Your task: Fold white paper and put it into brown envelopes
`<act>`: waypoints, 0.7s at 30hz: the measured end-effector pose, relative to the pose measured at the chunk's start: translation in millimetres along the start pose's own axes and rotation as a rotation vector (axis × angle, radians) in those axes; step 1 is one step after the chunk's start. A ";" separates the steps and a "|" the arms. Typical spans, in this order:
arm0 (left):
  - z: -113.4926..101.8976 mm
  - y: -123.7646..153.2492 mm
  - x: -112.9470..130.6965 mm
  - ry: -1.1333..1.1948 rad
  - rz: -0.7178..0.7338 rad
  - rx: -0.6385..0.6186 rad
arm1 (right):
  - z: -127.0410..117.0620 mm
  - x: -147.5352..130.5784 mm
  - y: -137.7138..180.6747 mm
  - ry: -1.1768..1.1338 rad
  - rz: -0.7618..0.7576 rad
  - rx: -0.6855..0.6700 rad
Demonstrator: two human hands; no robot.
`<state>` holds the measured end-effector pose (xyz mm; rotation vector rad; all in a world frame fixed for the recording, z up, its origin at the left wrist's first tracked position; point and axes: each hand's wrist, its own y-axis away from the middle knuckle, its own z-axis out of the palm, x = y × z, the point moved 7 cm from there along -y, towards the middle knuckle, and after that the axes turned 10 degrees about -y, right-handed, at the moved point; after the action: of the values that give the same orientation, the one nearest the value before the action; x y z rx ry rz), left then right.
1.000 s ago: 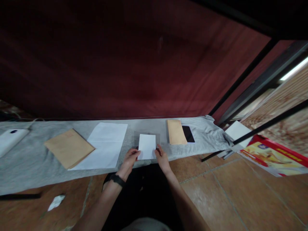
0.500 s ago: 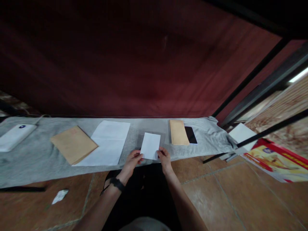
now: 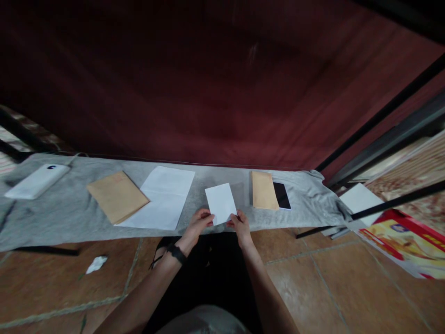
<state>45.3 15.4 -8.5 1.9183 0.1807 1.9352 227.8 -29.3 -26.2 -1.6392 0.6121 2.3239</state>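
Observation:
Between my two hands is a small white rectangle of folded paper [image 3: 221, 203], held over the grey cloth at the front edge. My left hand [image 3: 200, 222] pinches its lower left corner, thumb on top. At the lower right corner my right hand [image 3: 240, 224] grips it the same way. Left of it lie white sheets of paper [image 3: 167, 197] with a crease across them, partly covered by brown envelopes [image 3: 118, 195]. To the right, more brown envelopes [image 3: 264, 190] lie partly over a dark-screened phone [image 3: 282, 195].
Grey cloth [image 3: 215, 172] covers the narrow table. A white device [image 3: 38, 182] with a cable lies at the far left. A red and yellow box [image 3: 406, 243] stands at the right, past black metal bars. Crumpled white paper [image 3: 96, 264] lies on the tiled floor.
The folded paper has turned slightly anticlockwise, its top edge tipping left, with both hands still on it. My view has also tilted and shifted a little.

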 end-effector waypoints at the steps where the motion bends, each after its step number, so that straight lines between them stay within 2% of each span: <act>1: -4.1 -3.6 2.7 -0.004 0.015 0.025 | -1.7 -1.3 -3.1 0.049 -0.010 -0.018; 6: -30.3 -25.2 10.1 -0.025 0.029 0.196 | -10.0 -8.8 -19.2 0.175 -0.055 -0.050; 12: -33.4 -35.5 6.4 -0.060 0.006 0.191 | -13.7 -21.8 -40.1 0.295 -0.165 0.002; 14: -30.4 -35.9 4.4 -0.062 -0.003 0.192 | -12.4 -29.3 -42.1 0.375 -0.257 0.048; 17: -25.7 -37.2 1.1 -0.053 -0.025 0.198 | 0.2 -40.5 -31.5 0.607 -0.491 0.090; 19: -23.3 -38.1 -0.8 -0.046 -0.043 0.198 | 17.3 -37.3 -18.2 0.758 -0.602 0.011; 21: -22.0 -38.1 -2.1 -0.037 -0.056 0.189 | 35.5 -25.3 -3.0 0.882 -0.654 -0.137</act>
<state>31.0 53.4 -25.6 2.0426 0.4154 1.9030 208.0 -9.0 7.0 -2.4350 0.0023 1.1559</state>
